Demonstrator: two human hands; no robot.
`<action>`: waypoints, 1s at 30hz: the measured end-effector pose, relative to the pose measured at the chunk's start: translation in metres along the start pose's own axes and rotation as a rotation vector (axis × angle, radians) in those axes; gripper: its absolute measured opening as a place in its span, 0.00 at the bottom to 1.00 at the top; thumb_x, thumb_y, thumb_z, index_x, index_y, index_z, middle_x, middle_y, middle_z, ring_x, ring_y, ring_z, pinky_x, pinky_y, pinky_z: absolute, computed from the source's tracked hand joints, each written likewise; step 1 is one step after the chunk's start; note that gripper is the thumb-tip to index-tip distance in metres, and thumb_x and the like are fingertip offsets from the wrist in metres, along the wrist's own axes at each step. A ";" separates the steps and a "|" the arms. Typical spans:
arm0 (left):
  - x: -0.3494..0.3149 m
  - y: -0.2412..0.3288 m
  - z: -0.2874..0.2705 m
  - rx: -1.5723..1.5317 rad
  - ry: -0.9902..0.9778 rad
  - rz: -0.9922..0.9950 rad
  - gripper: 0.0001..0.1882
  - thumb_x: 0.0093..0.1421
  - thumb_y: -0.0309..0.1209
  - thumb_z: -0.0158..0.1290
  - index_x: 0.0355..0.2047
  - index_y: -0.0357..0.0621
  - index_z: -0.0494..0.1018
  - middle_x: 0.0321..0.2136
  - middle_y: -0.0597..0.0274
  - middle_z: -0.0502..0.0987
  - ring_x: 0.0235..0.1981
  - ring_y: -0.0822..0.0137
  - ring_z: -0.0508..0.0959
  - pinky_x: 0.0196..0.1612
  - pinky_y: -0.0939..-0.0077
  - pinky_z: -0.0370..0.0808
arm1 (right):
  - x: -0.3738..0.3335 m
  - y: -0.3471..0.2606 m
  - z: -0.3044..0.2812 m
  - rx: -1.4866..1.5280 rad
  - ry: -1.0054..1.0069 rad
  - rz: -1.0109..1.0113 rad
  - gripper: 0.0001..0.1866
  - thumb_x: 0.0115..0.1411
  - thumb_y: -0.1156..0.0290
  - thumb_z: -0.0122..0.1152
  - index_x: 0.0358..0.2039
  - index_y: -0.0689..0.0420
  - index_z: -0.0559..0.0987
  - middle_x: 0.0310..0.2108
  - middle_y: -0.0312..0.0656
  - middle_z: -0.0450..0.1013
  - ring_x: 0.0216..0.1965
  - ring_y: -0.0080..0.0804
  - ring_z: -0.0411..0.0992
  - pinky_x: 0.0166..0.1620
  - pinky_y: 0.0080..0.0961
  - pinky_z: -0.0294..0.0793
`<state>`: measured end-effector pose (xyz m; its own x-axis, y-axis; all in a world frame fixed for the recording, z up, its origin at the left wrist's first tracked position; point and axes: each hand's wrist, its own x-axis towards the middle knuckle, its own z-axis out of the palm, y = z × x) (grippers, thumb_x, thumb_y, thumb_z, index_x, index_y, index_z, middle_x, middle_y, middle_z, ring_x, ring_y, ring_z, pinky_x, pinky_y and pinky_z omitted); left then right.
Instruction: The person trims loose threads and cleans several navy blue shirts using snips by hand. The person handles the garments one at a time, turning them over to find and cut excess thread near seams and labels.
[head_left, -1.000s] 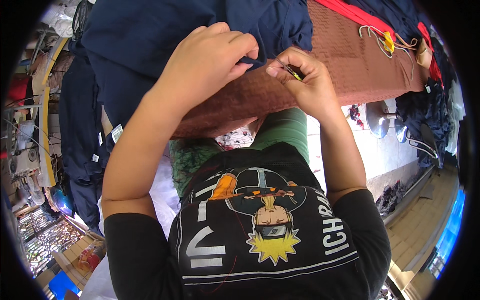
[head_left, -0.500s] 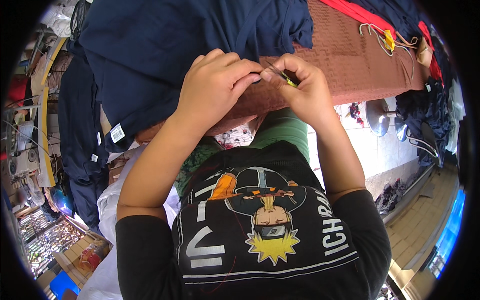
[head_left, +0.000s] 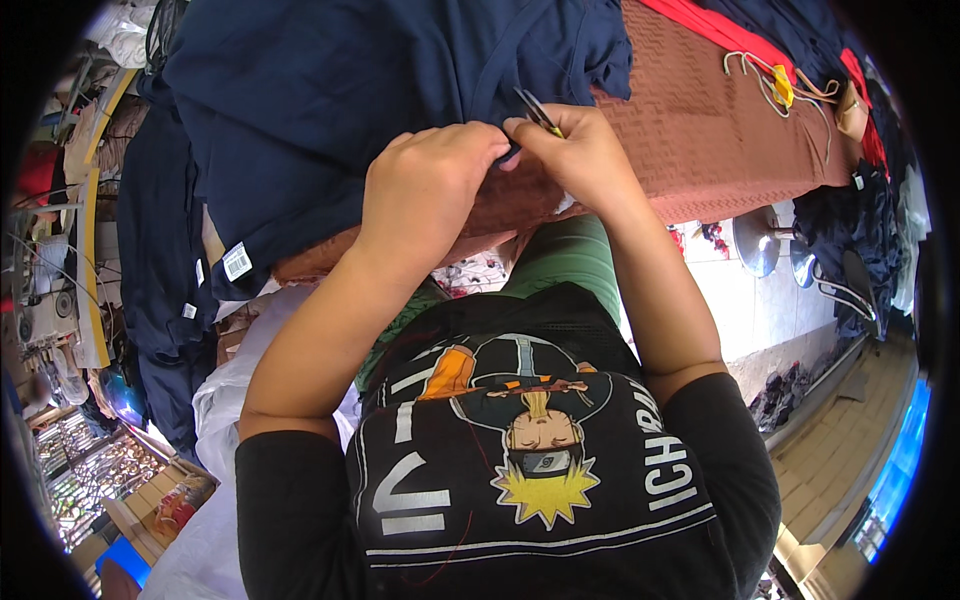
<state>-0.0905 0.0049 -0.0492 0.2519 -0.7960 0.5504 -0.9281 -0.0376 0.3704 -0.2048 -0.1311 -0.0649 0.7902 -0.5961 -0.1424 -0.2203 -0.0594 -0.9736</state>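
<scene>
One pair of snips (head_left: 540, 115), clasped in the right grip (head_left: 583, 152) over the bench (head_left: 735, 165), has its long axis diagonal, tips forward-left, farther forward than before; the left grip (head_left: 430, 178) pinches navy cloth (head_left: 330, 120).

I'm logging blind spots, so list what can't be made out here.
Head view:
Snips: handle covered by the right hand.
Navy cloth: pinched part mostly hidden by the left hand; far end cut off by the top edge.
Largest white tag: print too small to read.
</scene>
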 end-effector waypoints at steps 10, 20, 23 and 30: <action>0.000 0.003 -0.008 -0.712 -0.095 -0.622 0.11 0.65 0.31 0.52 0.40 0.35 0.76 0.35 0.59 0.81 0.31 0.73 0.81 0.38 0.82 0.74 | -0.011 0.010 -0.007 0.220 0.013 -0.128 0.10 0.60 0.65 0.65 0.33 0.59 0.79 0.22 0.28 0.72 0.23 0.13 0.65 0.26 0.17 0.64; -0.001 0.004 -0.006 -0.660 -0.016 -0.539 0.08 0.62 0.29 0.54 0.36 0.36 0.78 0.30 0.58 0.82 0.28 0.70 0.82 0.34 0.80 0.76 | -0.039 -0.020 -0.012 -0.529 0.233 -0.587 0.12 0.56 0.65 0.65 0.38 0.55 0.77 0.30 0.43 0.74 0.29 0.43 0.75 0.32 0.34 0.74; 0.000 0.006 -0.007 -0.611 -0.013 -0.520 0.08 0.62 0.28 0.54 0.36 0.36 0.78 0.29 0.58 0.82 0.28 0.70 0.82 0.33 0.79 0.76 | -0.050 -0.032 -0.011 -0.754 0.169 -0.608 0.09 0.54 0.67 0.63 0.35 0.55 0.76 0.30 0.41 0.72 0.29 0.44 0.74 0.30 0.36 0.73; 0.000 0.009 -0.008 -0.500 -0.042 -0.474 0.09 0.63 0.30 0.54 0.38 0.35 0.78 0.32 0.59 0.83 0.30 0.72 0.82 0.35 0.82 0.76 | -0.050 -0.034 -0.004 -0.973 0.246 -0.650 0.07 0.53 0.68 0.63 0.28 0.54 0.73 0.25 0.38 0.68 0.27 0.40 0.73 0.28 0.35 0.73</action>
<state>-0.0969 0.0097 -0.0394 0.5790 -0.7857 0.2178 -0.4799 -0.1125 0.8701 -0.2392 -0.1020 -0.0239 0.8067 -0.3606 0.4681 -0.2441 -0.9248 -0.2917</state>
